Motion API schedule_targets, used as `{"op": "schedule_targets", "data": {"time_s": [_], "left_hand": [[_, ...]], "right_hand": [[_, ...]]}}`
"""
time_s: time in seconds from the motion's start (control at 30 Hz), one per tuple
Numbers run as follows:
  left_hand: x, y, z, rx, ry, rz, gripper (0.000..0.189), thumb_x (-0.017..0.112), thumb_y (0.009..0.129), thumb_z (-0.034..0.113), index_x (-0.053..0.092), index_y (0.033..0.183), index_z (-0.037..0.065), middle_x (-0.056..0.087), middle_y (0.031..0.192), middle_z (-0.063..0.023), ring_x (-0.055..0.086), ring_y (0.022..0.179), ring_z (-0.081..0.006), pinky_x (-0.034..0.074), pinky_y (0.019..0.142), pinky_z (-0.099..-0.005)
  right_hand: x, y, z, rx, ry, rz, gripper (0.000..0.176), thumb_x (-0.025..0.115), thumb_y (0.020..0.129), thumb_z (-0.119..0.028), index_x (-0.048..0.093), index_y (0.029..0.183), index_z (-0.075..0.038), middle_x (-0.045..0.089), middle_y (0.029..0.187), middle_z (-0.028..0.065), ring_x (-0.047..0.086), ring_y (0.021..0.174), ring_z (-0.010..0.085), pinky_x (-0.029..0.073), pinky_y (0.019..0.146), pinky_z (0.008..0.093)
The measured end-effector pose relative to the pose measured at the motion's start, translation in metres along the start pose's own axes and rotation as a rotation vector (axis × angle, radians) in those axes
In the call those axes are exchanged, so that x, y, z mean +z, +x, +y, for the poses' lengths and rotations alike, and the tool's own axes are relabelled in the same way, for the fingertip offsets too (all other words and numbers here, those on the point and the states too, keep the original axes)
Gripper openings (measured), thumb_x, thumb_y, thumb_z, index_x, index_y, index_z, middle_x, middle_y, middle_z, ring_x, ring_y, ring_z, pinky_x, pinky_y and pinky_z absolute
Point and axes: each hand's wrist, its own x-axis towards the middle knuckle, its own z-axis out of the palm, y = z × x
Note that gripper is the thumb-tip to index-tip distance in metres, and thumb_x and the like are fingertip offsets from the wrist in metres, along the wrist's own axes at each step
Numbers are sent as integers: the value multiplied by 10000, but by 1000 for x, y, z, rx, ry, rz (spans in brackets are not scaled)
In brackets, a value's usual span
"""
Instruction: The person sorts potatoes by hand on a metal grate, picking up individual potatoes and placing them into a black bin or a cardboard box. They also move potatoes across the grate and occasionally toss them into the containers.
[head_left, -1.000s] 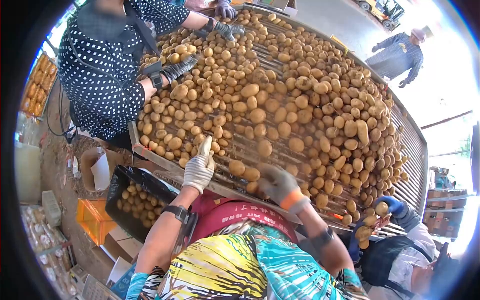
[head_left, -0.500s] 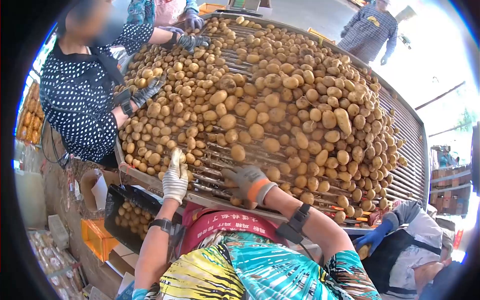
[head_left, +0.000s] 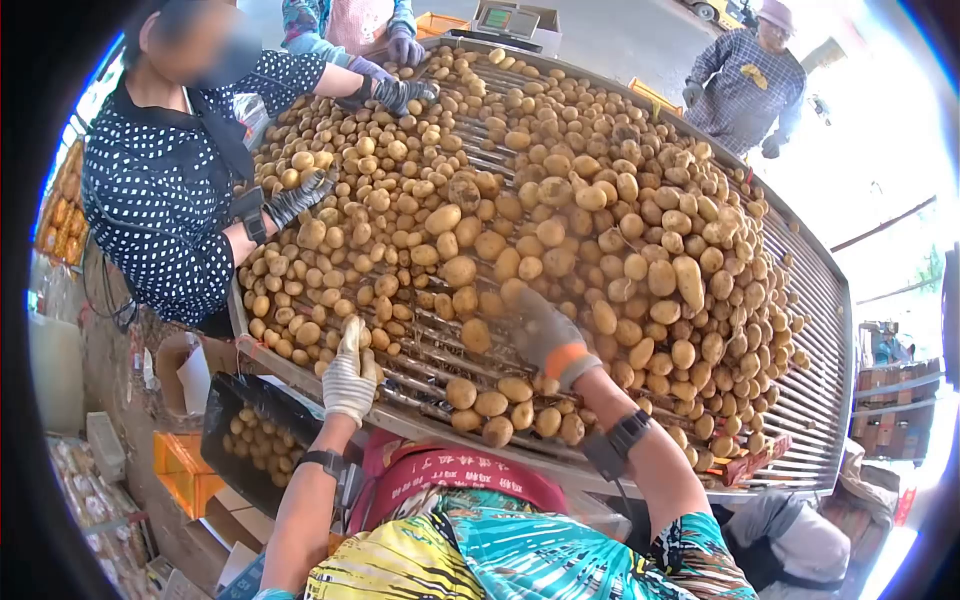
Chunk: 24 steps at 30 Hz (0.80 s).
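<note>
Many potatoes [head_left: 660,278] lie heaped on a sloping rack of metal bars [head_left: 425,345]. My left hand [head_left: 350,375], in a white striped glove, rests by the rack's near edge against small potatoes [head_left: 308,333]. Its fingers point away from me, stretched out. Over the middle of the rack reaches my right hand [head_left: 548,335], in a grey glove with an orange cuff. Its fingers are extended onto potatoes at the heap's edge, their tips slightly blurred. Between my hands, several larger potatoes [head_left: 490,403] lie along the near side.
A co-worker in a dotted top [head_left: 160,200] has both gloved hands among potatoes at left. Other people stand across the rack and at right. A black container of potatoes [head_left: 215,425] and an orange crate [head_left: 180,470] are below left. A red piece [head_left: 755,460] lies near right.
My right hand has moved away from me and to the right, from the bare bars onto the heap. Several potatoes now show along the near edge. My left hand stays nearly in place.
</note>
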Motion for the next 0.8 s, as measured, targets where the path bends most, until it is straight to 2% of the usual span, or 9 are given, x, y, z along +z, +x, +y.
{"op": "schedule_targets", "data": {"time_s": [0.07, 0.13, 0.17, 0.27, 0.33, 0.37, 0.43, 0.6, 0.8], "left_hand": [[0, 0, 2, -12, -5, -1, 646, 535, 971, 57, 313, 1576, 77, 542, 1476, -190, 541, 1341, -346, 423, 1110, -385], [-3, 1, 7, -15, -9, -25, 647, 525, 974, 55, 297, 1579, 67, 529, 1485, -194, 530, 1351, -347, 419, 1118, -393], [-3, 1, 6, -17, -14, -28, 647, 525, 974, 55, 297, 1579, 67, 529, 1485, -194, 530, 1351, -347, 419, 1118, -393], [2, 1, -1, 14, 55, 16, 593, 523, 969, 71, 361, 1539, 81, 571, 1439, -179, 581, 1295, -327, 472, 1070, -395], [-2, 2, 5, 7, 41, 12, 593, 529, 965, 64, 366, 1535, 79, 573, 1436, -181, 588, 1285, -330, 477, 1064, -394], [-2, 2, 8, 7, 30, 10, 593, 534, 961, 58, 371, 1531, 78, 574, 1433, -183, 596, 1275, -332, 482, 1059, -394], [1, 3, 7, -7, 26, 9, 591, 535, 961, 54, 373, 1529, 75, 574, 1433, -185, 599, 1270, -334, 483, 1059, -392], [-2, 3, 6, 24, 47, 23, 596, 534, 962, 35, 367, 1534, 67, 568, 1436, -198, 591, 1283, -335, 475, 1072, -385], [0, 5, 8, -8, -40, 8, 633, 532, 959, 4, 333, 1557, 61, 547, 1459, -212, 560, 1326, -339, 436, 1115, -376]], "right_hand": [[-15, 16, 21, -54, 300, -29, 445, 654, 903, -201, 602, 1334, -103, 695, 1183, 164, 651, 1110, 325, 533, 937, 404], [-51, 36, 40, -544, 183, 117, 278, 619, 930, -161, 734, 1175, -97, 699, 1212, 150, 662, 1066, 244, 534, 907, 320], [-60, 46, 41, -541, 178, 114, 278, 619, 930, -161, 734, 1175, -97, 699, 1212, 150, 662, 1066, 244, 534, 907, 320], [-95, 70, 18, 4, 758, 194, 283, 651, 916, -209, 732, 1147, -66, 695, 1210, 162, 657, 1083, 246, 533, 926, 322], [-104, 92, 18, 206, 327, 66, 338, 664, 904, -251, 682, 1152, -23, 687, 1192, 201, 642, 1143, 329, 530, 964, 379], [-93, 98, 26, 208, 325, 63, 338, 664, 904, -251, 682, 1152, -23, 687, 1192, 201, 642, 1143, 329, 530, 964, 379], [-60, 107, 26, 50, -364, 91, 394, 671, 889, -257, 618, 1187, -5, 688, 1160, 220, 624, 1180, 383, 511, 992, 439], [-67, 83, -10, 143, -228, -261, 547, 730, 851, -328, 587, 1304, -56, 552, 1393, 220, 544, 1274, 411, 485, 1021, 487], [-18, 60, -29, -66, -327, -148, 637, 692, 869, -229, 479, 1457, -109, 571, 1375, 195, 581, 1249, 374, 500, 1022, 470]]}}
